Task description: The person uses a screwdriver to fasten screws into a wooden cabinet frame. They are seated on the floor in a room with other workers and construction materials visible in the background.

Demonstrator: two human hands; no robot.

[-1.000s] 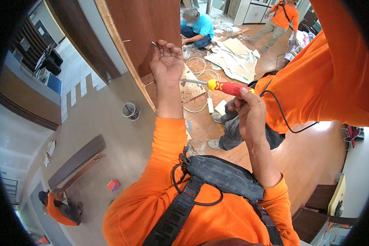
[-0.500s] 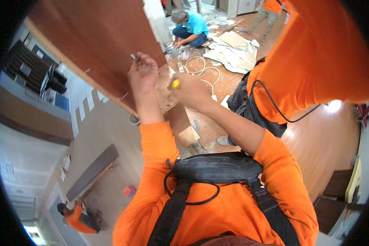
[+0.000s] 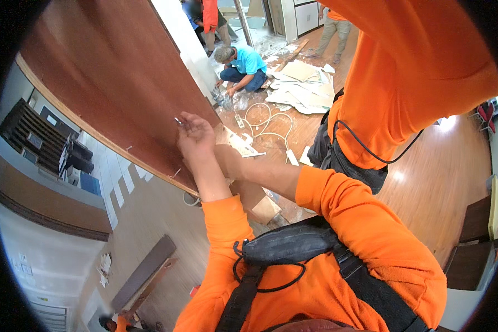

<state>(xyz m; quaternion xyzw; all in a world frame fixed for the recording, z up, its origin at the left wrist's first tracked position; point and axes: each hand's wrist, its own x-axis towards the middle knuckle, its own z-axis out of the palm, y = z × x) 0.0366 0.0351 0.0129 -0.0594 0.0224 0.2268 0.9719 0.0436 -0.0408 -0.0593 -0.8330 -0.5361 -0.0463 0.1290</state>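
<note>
My left hand (image 3: 196, 135) is raised in front of a large reddish-brown wooden panel (image 3: 116, 83). Its fingers are curled round a small silvery metal piece (image 3: 178, 120), whose exact kind is too small to tell. My right hand (image 3: 228, 159) is crossed behind my left wrist, close to the panel's lower end. The fingers of that hand are hidden, and so is whatever they may hold. Thin nail-like pins (image 3: 129, 148) stick out along the panel's pale edge.
A person in an orange top (image 3: 398, 88) stands close on my right. Farther off, a person in a light blue shirt (image 3: 246, 63) squats beside broken boards (image 3: 304, 83) and a white cable (image 3: 265, 122). A long dark plank (image 3: 144, 271) lies at lower left.
My right hand, which held something with a yellow end, has moved left and down behind my left wrist. My left hand appears lower, and the whole view has shifted.
</note>
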